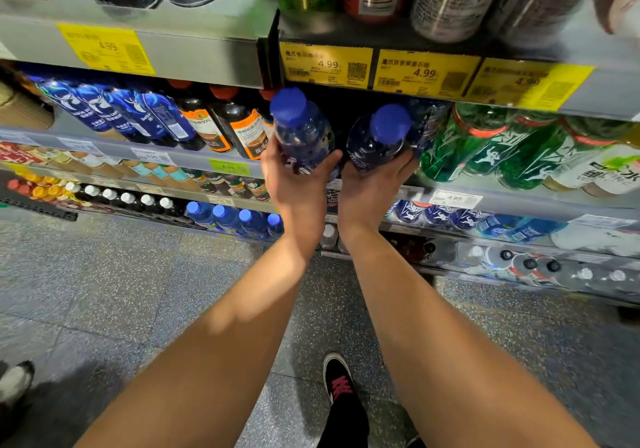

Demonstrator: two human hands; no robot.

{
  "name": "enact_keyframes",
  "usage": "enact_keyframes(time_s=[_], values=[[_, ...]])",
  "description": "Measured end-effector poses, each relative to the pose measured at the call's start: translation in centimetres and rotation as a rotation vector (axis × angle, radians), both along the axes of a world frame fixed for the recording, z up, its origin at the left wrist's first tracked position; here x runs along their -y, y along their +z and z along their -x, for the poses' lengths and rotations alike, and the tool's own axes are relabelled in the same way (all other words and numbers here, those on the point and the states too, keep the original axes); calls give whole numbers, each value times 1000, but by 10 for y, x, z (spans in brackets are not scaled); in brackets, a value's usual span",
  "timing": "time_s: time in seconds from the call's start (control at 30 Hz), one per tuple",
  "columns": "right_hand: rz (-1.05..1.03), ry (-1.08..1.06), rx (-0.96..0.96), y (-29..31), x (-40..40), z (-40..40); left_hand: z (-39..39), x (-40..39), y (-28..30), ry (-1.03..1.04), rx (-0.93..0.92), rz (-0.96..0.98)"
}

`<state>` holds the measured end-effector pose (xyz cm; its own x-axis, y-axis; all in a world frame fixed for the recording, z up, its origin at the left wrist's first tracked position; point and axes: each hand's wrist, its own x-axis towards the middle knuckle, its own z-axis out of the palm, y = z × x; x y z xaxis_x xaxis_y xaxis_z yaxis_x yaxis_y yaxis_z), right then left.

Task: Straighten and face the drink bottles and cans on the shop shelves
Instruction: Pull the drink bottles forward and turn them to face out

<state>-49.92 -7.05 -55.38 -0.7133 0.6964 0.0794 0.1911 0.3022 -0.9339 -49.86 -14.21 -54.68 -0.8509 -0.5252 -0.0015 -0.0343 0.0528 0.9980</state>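
Side by side at the second shelf's front, left hand (298,184) wrapped round one blue-capped bottle (301,132) of dark liquid, right hand (370,184) gripping another dark blue-capped bottle (377,139), green bottles (485,146) just beside.

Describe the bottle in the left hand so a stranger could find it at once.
Find the yellow price tags on the upper shelf edge. Just below them two hands each grip a blue-capped bottle. The left hand holds the left blue-capped bottle, nearest the orange-labelled dark bottles.
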Motion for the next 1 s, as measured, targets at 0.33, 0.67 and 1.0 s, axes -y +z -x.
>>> enact_keyframes(time_s=[0.33,0.67,1.0], values=[[-66,34,31,7,-8,2,17,-10,5,-30,-59,88],[-103,16,49,9,-25,6,19,-23,-3,-108,-67,166],[-238,90,112,17,-25,14,32,-22,2,-60,23,274]])
